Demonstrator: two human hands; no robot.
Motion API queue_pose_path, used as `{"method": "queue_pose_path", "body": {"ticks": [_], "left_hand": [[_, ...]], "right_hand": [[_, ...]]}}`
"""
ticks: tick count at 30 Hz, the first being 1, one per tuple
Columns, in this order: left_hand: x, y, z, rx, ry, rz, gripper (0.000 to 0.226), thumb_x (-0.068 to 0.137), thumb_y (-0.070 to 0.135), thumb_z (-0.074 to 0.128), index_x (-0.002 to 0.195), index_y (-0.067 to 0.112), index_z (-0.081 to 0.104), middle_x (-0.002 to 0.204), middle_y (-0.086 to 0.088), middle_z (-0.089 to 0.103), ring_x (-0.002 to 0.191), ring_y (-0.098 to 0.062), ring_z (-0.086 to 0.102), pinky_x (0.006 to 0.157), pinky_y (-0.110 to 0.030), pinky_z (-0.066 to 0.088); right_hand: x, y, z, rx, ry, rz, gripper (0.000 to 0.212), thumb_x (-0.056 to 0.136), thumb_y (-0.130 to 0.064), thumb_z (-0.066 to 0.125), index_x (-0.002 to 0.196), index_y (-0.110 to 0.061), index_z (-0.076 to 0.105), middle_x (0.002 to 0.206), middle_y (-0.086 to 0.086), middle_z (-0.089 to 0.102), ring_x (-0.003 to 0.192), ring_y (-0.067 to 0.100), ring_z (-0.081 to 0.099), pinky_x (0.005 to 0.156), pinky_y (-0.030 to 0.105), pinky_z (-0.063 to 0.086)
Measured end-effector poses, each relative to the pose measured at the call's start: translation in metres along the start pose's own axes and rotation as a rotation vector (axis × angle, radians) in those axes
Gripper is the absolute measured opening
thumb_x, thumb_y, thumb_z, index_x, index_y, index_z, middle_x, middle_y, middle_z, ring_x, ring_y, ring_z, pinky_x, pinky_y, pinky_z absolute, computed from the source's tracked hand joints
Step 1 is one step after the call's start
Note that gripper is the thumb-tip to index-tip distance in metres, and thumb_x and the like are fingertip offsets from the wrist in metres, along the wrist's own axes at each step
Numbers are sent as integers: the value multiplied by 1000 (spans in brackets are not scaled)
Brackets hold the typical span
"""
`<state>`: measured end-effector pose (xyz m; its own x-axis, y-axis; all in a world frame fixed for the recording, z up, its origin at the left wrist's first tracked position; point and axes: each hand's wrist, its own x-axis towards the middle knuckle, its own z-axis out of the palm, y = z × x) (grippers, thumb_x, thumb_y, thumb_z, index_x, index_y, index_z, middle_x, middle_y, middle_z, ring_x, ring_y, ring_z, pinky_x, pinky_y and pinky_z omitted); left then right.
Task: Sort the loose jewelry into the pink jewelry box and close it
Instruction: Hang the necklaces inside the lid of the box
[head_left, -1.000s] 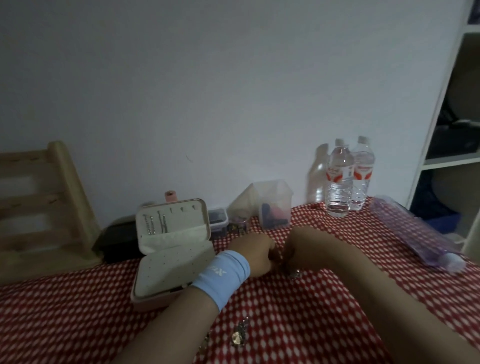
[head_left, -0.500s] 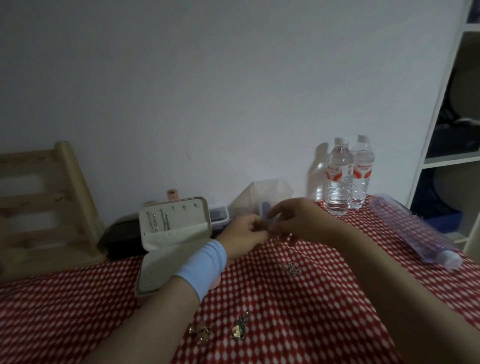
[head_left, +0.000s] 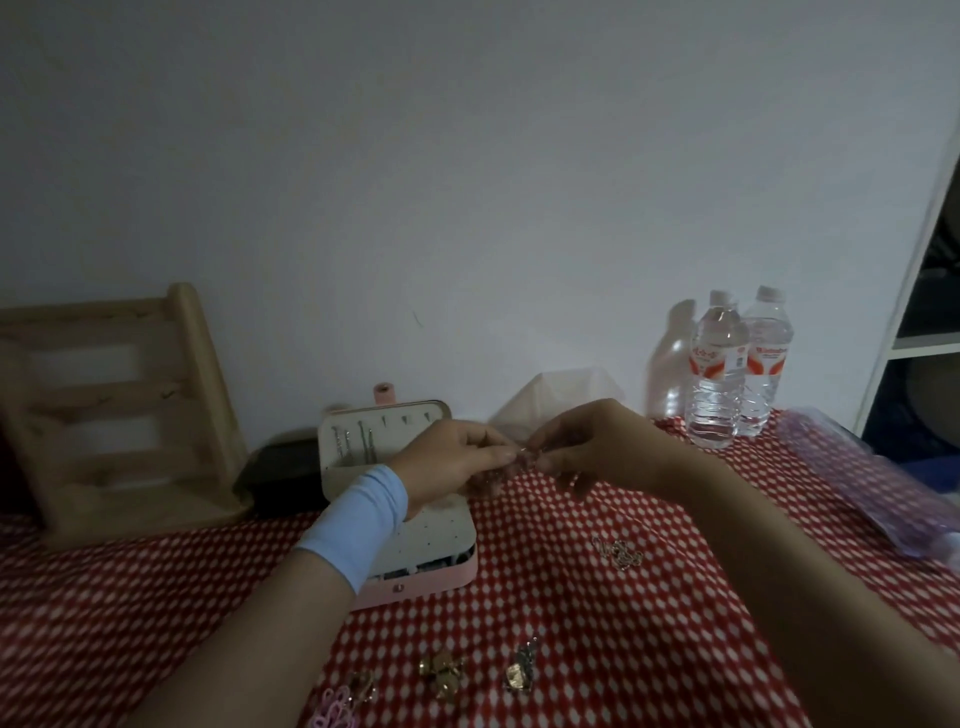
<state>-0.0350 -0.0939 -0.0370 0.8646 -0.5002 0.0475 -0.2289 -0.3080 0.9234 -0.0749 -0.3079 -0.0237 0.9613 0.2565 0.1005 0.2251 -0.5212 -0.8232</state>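
Observation:
The pink jewelry box (head_left: 415, 582) stands open on the red-and-white cloth, lid upright with thin pieces hung inside. My left hand (head_left: 457, 457), a blue wristband on its wrist, and my right hand (head_left: 597, 447) meet above the box's right side. Both pinch a small thin piece of jewelry (head_left: 524, 453) between the fingertips; its shape is too small to tell. Loose on the cloth lie a silver chain (head_left: 621, 552), gold earrings (head_left: 441, 673), a gold-and-silver piece (head_left: 522, 670), a small gold piece (head_left: 362, 686) and a pink chain (head_left: 335, 707).
Two water bottles (head_left: 727, 374) stand at the back right. A clear plastic container (head_left: 561, 395) sits behind my hands. A purple clear bag (head_left: 872, 483) lies at right, a wooden rack (head_left: 119, 410) at left, a black case (head_left: 285, 473) beside the box.
My hands rose from the cloth, lifting one small piece, and shifted left above the box. The silver chain stayed on the cloth. The camera view tilted a little, showing more jewelry at the bottom.

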Motion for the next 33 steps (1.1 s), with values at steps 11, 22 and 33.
{"method": "queue_pose_path", "body": {"ticks": [11, 22, 33], "left_hand": [[-15, -14, -22, 221, 50, 104, 12, 89, 10, 67, 84, 20, 71, 74, 5, 67, 64, -14, 61, 65, -29, 55], [-24, -7, -33, 488, -133, -70, 22, 90, 33, 66, 111, 27, 63, 100, 3, 66, 69, -12, 61, 57, -27, 49], [-22, -6, -81, 10, 159, 61, 14, 93, 18, 64, 103, 14, 73, 78, 3, 72, 61, -7, 60, 54, -17, 42]], "right_hand": [[21, -4, 21, -233, -112, -16, 15, 88, -15, 74, 94, -29, 77, 91, -9, 77, 85, 4, 71, 85, 26, 58], [34, -26, 24, -221, -86, -89, 20, 99, -16, 59, 108, -22, 76, 102, -3, 74, 85, 12, 70, 73, 25, 57], [79, -72, 37, -93, 5, -214, 15, 93, -10, 69, 103, -17, 77, 93, 2, 77, 57, 11, 62, 59, 28, 57]]}}
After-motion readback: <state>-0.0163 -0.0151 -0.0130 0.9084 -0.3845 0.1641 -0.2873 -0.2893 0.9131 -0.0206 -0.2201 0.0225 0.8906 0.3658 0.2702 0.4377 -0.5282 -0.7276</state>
